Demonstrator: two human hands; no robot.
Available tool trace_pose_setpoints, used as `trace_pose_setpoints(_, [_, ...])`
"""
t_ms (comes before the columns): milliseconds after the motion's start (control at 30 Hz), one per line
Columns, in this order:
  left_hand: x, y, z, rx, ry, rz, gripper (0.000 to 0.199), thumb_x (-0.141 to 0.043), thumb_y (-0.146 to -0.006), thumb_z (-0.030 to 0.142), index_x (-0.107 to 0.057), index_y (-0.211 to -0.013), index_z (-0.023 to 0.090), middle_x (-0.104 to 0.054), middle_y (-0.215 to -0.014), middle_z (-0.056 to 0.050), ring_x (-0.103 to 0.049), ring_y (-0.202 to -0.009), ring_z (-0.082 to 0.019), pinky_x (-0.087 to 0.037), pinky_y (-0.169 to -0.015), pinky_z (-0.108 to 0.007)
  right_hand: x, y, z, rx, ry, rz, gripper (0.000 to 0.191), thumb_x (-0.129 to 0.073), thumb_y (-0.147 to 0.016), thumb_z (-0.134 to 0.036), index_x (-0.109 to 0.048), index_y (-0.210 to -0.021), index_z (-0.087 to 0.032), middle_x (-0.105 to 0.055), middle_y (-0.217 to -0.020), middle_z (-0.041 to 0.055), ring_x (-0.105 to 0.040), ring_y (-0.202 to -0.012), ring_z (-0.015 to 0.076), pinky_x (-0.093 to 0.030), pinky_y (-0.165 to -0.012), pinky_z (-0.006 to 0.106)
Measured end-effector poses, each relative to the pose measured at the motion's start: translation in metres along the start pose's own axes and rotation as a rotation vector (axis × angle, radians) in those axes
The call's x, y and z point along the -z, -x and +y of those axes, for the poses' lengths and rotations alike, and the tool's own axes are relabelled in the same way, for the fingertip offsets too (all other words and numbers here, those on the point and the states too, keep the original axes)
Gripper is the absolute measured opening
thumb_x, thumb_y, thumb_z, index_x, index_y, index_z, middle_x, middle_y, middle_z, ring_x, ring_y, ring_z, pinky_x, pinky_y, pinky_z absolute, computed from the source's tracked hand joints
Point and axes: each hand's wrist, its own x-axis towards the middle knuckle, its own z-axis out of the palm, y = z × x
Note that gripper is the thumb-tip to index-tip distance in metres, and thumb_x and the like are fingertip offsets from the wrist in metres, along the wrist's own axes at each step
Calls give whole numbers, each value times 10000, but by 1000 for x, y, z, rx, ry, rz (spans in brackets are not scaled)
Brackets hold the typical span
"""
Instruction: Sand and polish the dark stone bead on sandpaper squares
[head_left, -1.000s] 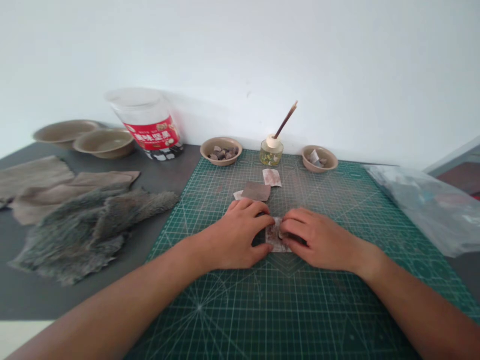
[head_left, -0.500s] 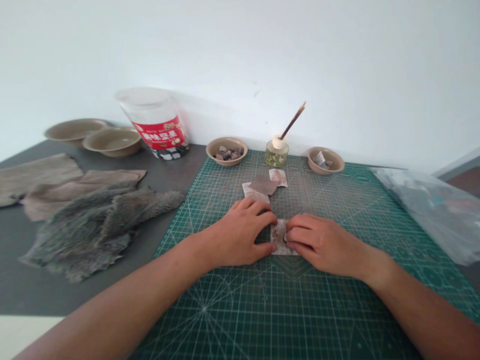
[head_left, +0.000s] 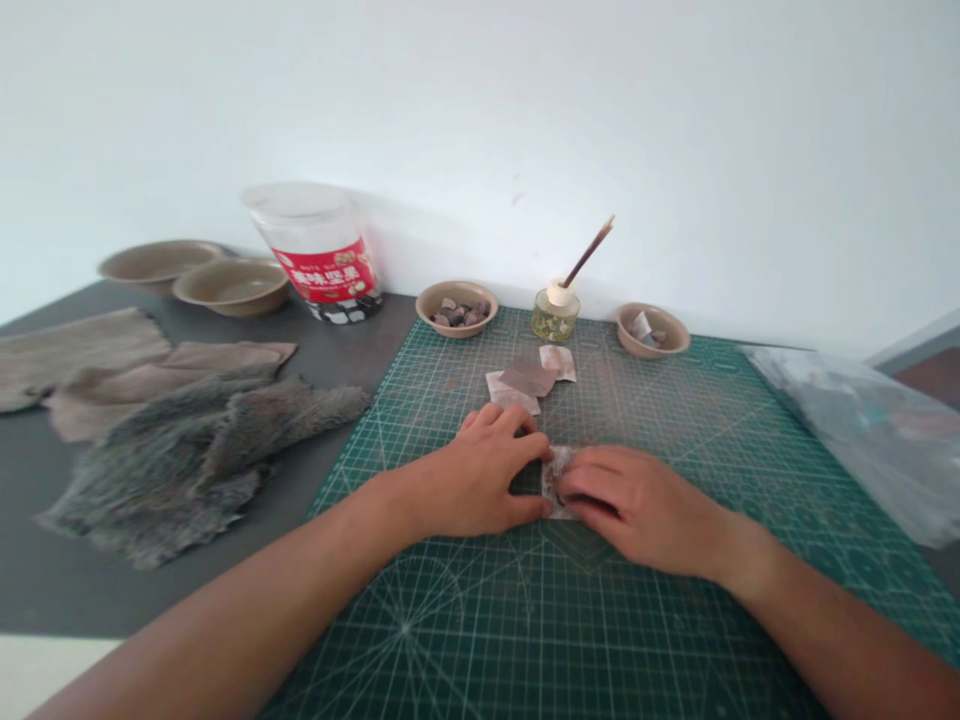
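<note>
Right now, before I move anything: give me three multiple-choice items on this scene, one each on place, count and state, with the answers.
1. Where does the plastic tub stand?
A. On the gray tabletop, left of the cutting mat
B. On the cutting mat
C. On the floor

2. How many bowls show?
A. Two
B. Three
C. Four

3. What state is the paper square in?
A. Lying in a bowl
B. Flat on the mat between the left hand and right hand
C. Held up in the air

1: A, the tub sits off the mat's left edge.
2: C, two at far left, then the bowl of stones and the bowl of paper scraps.
3: B, the fingers of both hands meet around it on the mat.
</note>
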Motion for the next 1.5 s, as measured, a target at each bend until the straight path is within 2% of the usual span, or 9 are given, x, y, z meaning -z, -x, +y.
trace_pose_setpoints(167, [-1,0,-1,4,17,9,404,-744,-820,476,-641,-1151,268,-508,-1234,-68,-466,-1156,-300,-397,-1041,-518,3,-1,5,-107,102,95,120,-552,-995,-199,-670,-982,-191,-687,-991,77,-613,-937,227,-487,-852,395])
trace_pose_setpoints(333, [-4,0,-2,-11,35,22,420,-739,-821,495,-632,-1159,270,-506,-1233,-65,-464,-1174,-296,-402,-1052,-517,2,-1,-1,8,22,-27,124,-555,-991,-191,-673,-955,-203,-681,-975,54,-617,-919,203,-490,-838,360])
trace_pose_setpoints(500, [-5,0,-2,-18,19,38,386,-732,-828,491,-636,-1122,261,-505,-1255,-70,-458,-1201,-309,-397,-1061,-533,6,1,2,-178,77,82,116,-552,-985,-179,-634,-904,-192,-652,-945,60,-597,-904,213,-480,-823,375])
trace_pose_setpoints(667, [-6,0,-3,-49,26,47,389,-734,-823,488,-636,-1118,253,-503,-1281,-74,-456,-1224,-312,-395,-1074,-532,9,2,-3,-55,-49,-73,105,-581,-975,-183,-636,-888,-207,-647,-921,23,-595,-869,179,-473,-782,322])
trace_pose_setpoints(833, [-6,0,-5,-49,18,49,398,-726,-833,491,-631,-1140,256,-493,-1339,-81,-440,-1268,-328,-384,-1088,-553,5,-1,-3,-178,11,59,112,-558,-986,-183,-636,-905,-194,-649,-949,47,-595,-921,203,-483,-837,358])
trace_pose_setpoints(900, [-7,0,-5,-57,14,53,397,-728,-831,492,-635,-1135,255,-489,-1354,-84,-441,-1275,-332,-392,-1083,-554,8,1,3,-201,25,39,127,-550,-988,-179,-640,-899,-195,-647,-934,44,-596,-896,198,-489,-816,353])
trace_pose_setpoints(1133, [-7,1,-5,-62,17,60,385,-726,-834,483,-642,-1136,260,-497,-1361,-84,-433,-1299,-338,-387,-1097,-561,1,1,-7,-5,36,-35,157,-528,-1003,-192,-673,-945,-208,-687,-984,40,-626,-937,202,-501,-851,355])
trace_pose_setpoints(1300, [-7,1,-4,-50,14,54,410,-730,-833,485,-635,-1169,270,-492,-1379,-86,-427,-1308,-344,-383,-1099,-567,1,1,-1,-126,55,53,151,-521,-1008,-200,-672,-1000,-204,-686,-1031,64,-627,-961,218,-501,-873,377])
trace_pose_setpoints(1500, [-7,1,-4,-50,11,46,411,-733,-831,487,-638,-1162,263,-492,-1380,-83,-433,-1298,-343,-390,-1090,-562,10,3,-3,-43,-32,-115,139,-547,-1000,-213,-674,-943,-224,-677,-942,12,-634,-831,167,-483,-742,303])
